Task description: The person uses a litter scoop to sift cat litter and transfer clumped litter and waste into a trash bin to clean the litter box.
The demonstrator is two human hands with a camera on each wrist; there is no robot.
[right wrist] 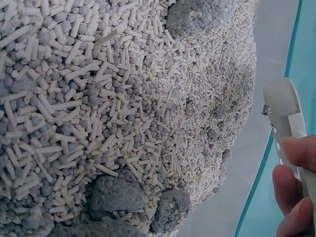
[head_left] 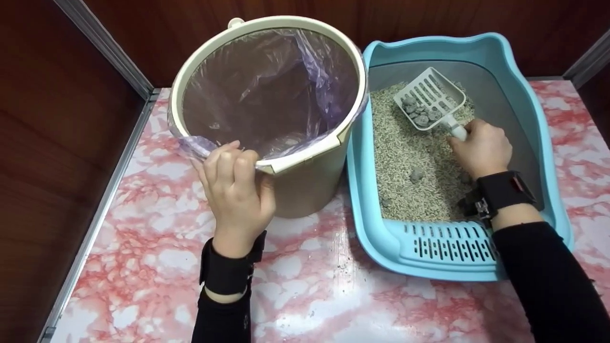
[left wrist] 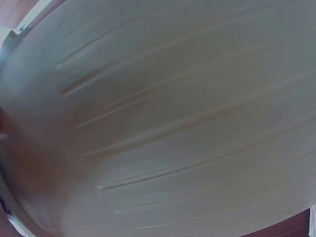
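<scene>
My right hand [head_left: 483, 147] grips the handle of a white slotted litter scoop [head_left: 431, 97], held over the litter with several grey clumps [head_left: 419, 112] in its left part. In the right wrist view, fingers [right wrist: 291, 192] wrap the scoop's handle at the right edge. Pellet litter [head_left: 414, 143] with more grey clumps [right wrist: 118, 192] lies in a blue litter box [head_left: 360, 190]. My left hand [head_left: 236, 183] holds the front rim of a beige trash bin [head_left: 310, 190], fingers over the edge and thumb outside. A thin purple bag [head_left: 319, 81] lines the bin. The bin's ribbed side fills the left wrist view.
The bin stands left of the litter box, close against it. A slotted step [head_left: 452, 243] forms the box's front. Dark reddish wood panels [head_left: 57, 119] rise behind and at the left, above a red-and-white marbled floor [head_left: 157, 238] with scattered litter crumbs.
</scene>
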